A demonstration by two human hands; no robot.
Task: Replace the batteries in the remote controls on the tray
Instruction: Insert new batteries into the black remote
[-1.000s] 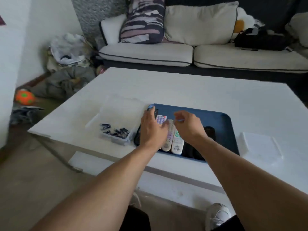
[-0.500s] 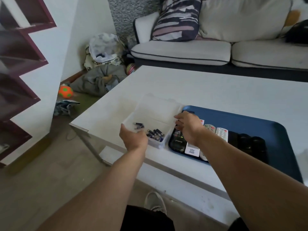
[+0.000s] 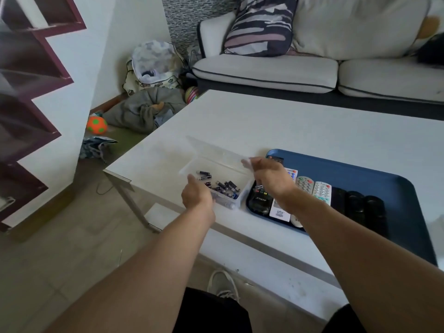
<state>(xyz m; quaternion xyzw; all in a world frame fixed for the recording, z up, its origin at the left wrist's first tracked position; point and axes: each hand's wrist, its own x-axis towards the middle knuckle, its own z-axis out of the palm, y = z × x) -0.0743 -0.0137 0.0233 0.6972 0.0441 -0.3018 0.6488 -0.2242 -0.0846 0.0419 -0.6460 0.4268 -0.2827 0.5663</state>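
Both hands [image 3: 197, 194] [image 3: 271, 175] shifted onto the battery box [image 3: 236, 164], apparently gripping it; remotes [image 3: 304, 186] point away.

Bright, soft daylight throughout, washing out the white tabletop [image 3: 300, 126] with almost no hard shadows. Slightly soft and smeared overall, finest detail lost on the batteries [image 3: 222, 185]. Wide-angle bending at the edges, strongest on the dark shelf [image 3: 28, 97] at left.

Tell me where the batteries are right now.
In the head view, the batteries lie loose in the clear plastic box on the white table, just left of the blue tray, between the two hands.
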